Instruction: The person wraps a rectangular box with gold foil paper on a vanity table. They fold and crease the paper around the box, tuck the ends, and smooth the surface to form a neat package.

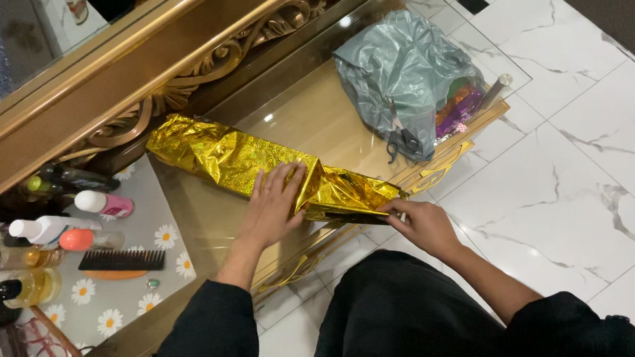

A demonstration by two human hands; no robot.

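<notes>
A long parcel wrapped in shiny gold foil paper (227, 154) lies on a glass-topped table (312, 118) with a gold frame. My left hand (275, 205) presses flat on the parcel near its middle, fingers spread. My right hand (421, 223) pinches the folded foil flap at the parcel's near end, by the table's edge.
A grey plastic bag (404, 71) with colourful items stands at the table's right, black scissors (402, 144) leaning against it. At the left, several bottles (46, 229) and a black comb (122, 259) lie on a daisy-print mat (141, 217). A carved gold mirror frame (170, 69) runs behind. White marble floor (585, 178) lies to the right.
</notes>
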